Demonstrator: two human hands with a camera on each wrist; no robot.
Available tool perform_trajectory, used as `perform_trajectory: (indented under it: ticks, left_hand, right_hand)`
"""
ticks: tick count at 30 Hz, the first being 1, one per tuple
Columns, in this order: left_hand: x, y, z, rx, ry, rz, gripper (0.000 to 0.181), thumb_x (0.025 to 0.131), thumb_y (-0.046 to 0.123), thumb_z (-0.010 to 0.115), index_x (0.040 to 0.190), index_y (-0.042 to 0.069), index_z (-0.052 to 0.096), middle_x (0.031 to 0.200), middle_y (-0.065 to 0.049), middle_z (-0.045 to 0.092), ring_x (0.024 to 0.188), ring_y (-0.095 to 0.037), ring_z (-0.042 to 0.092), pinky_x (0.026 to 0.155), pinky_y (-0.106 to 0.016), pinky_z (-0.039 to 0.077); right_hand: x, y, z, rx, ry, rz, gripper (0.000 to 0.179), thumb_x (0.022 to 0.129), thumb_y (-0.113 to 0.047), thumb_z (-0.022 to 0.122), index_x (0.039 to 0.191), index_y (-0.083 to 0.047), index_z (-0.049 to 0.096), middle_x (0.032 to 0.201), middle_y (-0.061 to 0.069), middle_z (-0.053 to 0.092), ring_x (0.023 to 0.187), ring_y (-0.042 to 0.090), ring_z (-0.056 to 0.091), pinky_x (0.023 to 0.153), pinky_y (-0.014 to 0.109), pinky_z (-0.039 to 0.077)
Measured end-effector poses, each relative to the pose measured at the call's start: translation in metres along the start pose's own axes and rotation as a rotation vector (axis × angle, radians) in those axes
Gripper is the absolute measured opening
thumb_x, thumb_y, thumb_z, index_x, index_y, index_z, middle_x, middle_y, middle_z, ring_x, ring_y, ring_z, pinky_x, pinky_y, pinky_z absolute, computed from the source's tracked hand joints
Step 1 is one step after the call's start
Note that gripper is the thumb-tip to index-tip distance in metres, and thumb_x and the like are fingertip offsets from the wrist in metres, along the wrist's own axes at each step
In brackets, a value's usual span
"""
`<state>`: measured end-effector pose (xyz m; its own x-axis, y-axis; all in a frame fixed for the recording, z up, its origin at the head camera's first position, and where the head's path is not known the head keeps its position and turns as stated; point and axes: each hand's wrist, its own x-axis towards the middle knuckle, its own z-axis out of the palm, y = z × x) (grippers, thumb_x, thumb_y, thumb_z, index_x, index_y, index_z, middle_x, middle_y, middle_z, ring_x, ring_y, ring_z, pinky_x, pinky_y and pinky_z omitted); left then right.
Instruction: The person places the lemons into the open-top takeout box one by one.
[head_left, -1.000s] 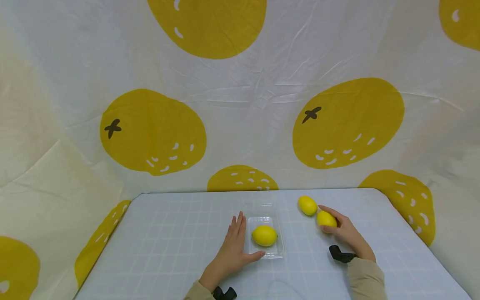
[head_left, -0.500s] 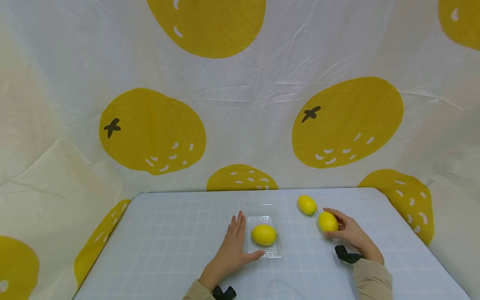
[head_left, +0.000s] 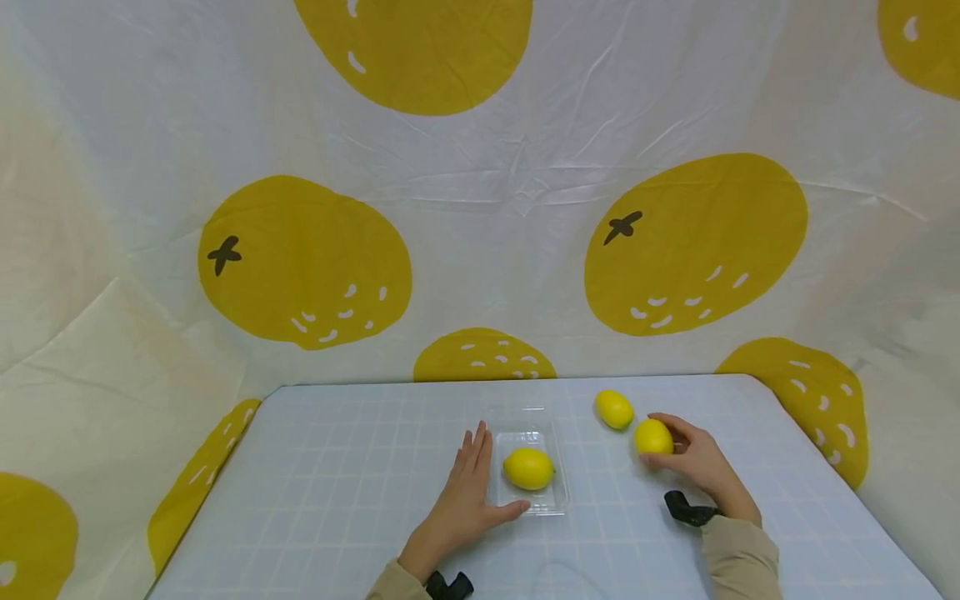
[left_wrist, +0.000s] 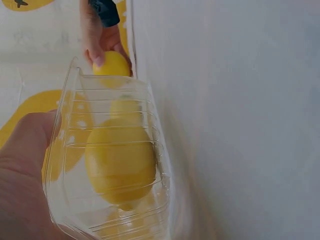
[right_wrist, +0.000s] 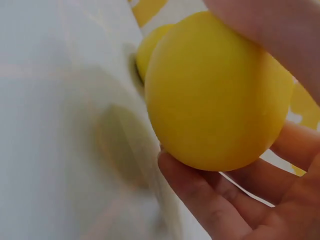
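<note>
My right hand (head_left: 708, 467) grips a lemon (head_left: 652, 436) between thumb and fingers on the right side of the table. In the right wrist view this lemon (right_wrist: 215, 95) is close over the cloth, its shadow beside it. My left hand (head_left: 459, 504) lies along the left and near sides of a clear plastic container (head_left: 559, 500), fingers straight and thumb spread. A second lemon (head_left: 528, 469) lies inside the container. Seen from the left wrist, the thumb (left_wrist: 25, 150) is against the container's clear wall. A third lemon (head_left: 614, 409) sits on the table just beyond the held one.
A pale checked cloth (head_left: 337, 467) covers the table. Behind it hangs a white curtain (head_left: 495, 250) printed with big yellow fruit. A thin, pale line (head_left: 573, 568) curves over the cloth near the front. Black straps with mounts (head_left: 686, 508) sit on both wrists.
My right hand first drew the lemon slightly right and nearer, away from the other loose lemon, then shifted it a little back left and farther. The left hand and container stayed still.
</note>
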<state>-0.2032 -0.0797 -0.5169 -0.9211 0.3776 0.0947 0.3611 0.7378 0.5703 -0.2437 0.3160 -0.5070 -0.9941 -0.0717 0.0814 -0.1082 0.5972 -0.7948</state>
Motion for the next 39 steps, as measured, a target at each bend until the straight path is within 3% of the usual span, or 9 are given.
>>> perform_trajectory:
  ticks: [8, 21, 30, 39]
  left_hand:
    - [0.001, 0.002, -0.001, 0.008, -0.005, -0.012, 0.119, 0.081, 0.071, 0.065, 0.16, 0.006, 0.005, 0.166, -0.005, -0.009, 0.152, -0.031, -0.006, 0.119, -0.054, 0.009]
    - [0.002, 0.001, 0.0, 0.008, 0.003, -0.007, 0.12, 0.079, 0.072, 0.065, 0.159, 0.004, 0.007, 0.167, -0.007, -0.007, 0.152, -0.033, -0.004, 0.119, -0.054, 0.009]
    - [0.002, 0.0, 0.001, 0.015, 0.007, -0.007, 0.12, 0.079, 0.072, 0.065, 0.159, 0.003, 0.009, 0.167, -0.007, -0.006, 0.151, -0.034, -0.003, 0.119, -0.055, 0.01]
    - [0.0, 0.0, 0.0, 0.015, 0.004, 0.0, 0.12, 0.08, 0.075, 0.063, 0.159, 0.003, 0.008, 0.166, -0.007, -0.007, 0.151, -0.034, -0.004, 0.118, -0.056, 0.01]
  right_hand:
    - [0.002, -0.025, -0.005, -0.02, 0.033, -0.052, 0.075, 0.082, -0.036, 0.082, 0.142, -0.004, 0.05, 0.139, 0.022, 0.052, 0.11, 0.034, 0.057, 0.083, 0.019, 0.049]
    - [0.007, -0.077, 0.011, 0.021, 0.023, -0.265, 0.07, 0.078, -0.027, 0.087, 0.136, -0.005, 0.056, 0.132, 0.015, 0.06, 0.103, 0.028, 0.061, 0.087, 0.022, 0.052]
    - [0.005, -0.11, 0.042, 0.045, -0.095, -0.369, 0.07, 0.071, -0.029, 0.091, 0.132, -0.012, 0.06, 0.123, 0.004, 0.063, 0.097, 0.019, 0.06, 0.087, 0.032, 0.055]
    - [-0.001, -0.126, 0.07, -0.029, -0.278, -0.46, 0.07, 0.074, -0.036, 0.087, 0.133, -0.011, 0.06, 0.126, -0.003, 0.063, 0.105, 0.014, 0.057, 0.09, 0.036, 0.053]
